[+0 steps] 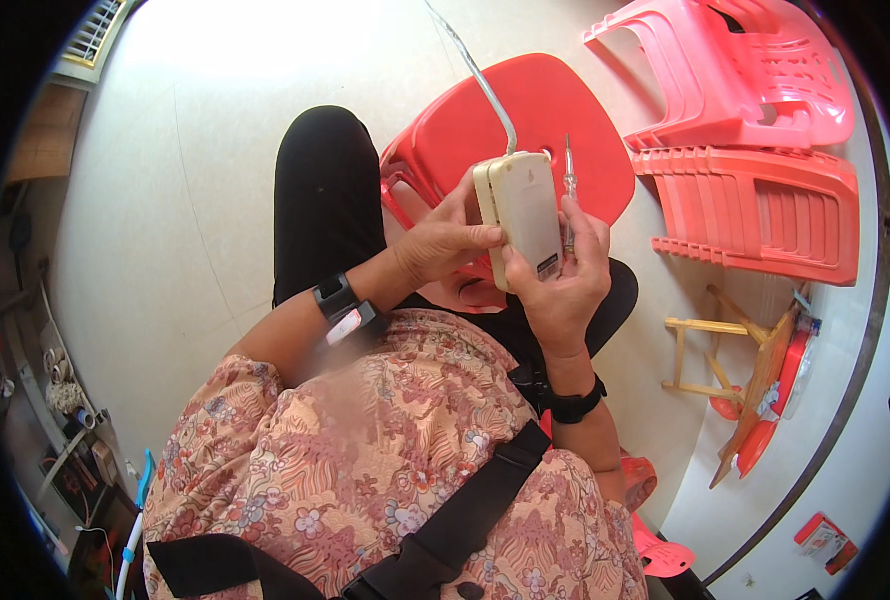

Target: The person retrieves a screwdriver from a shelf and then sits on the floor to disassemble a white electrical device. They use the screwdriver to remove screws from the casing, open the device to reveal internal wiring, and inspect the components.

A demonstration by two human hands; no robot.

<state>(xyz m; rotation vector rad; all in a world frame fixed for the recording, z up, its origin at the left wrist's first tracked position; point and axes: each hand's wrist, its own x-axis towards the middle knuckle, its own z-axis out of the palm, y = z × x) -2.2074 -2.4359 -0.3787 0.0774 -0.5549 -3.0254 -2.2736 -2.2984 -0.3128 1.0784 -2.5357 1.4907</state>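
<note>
Two hands (445,240) (565,275), power strip (525,215), screwdriver (569,185)

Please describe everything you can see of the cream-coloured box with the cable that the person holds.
The cream box is a flat, rounded rectangular plastic case, seemingly a power strip seen from its back, with a small label near its lower end. A pale grey cable leaves its top end. It is held nearly upright above a red stool. The left hand grips its left edge; the right hand supports it from below, also holding a thin screwdriver.

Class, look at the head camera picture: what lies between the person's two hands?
In the head view, a cream power strip with its white cord sits between the left hand and right hand, gripped by both; the right also holds a screwdriver.
</note>
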